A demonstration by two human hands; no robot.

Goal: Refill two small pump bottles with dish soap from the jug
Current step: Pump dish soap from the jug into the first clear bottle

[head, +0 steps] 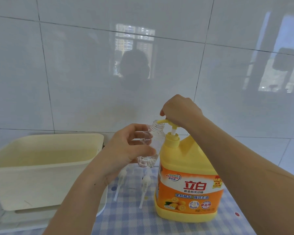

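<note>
Left grip (126,150) closed round the bottle (157,141), fingers and thumb on its clear body. Bottle is off the desk (134,221), tilted, its open mouth right at the spout (161,121) of the jug (188,184). Right grip (180,111) curled over the pump head (172,123), nothing else in it. Jug stands on the desk, its neck close beside the bottle.

Risks:
- The mouth is narrow and the spout sits only at its rim. A hard stroke could nudge it off and run soap down the outside, making the left grip slippery.
- The jug is unbraced, so an off-centre press may rock it.
- Fill level is hard to read, so it could overflow.

Room: tub (41,184) close on the left, wall (92,82) just behind. Two loose pumps (145,182) lie under the bottle, in drip range. Second bottle not made out.
</note>
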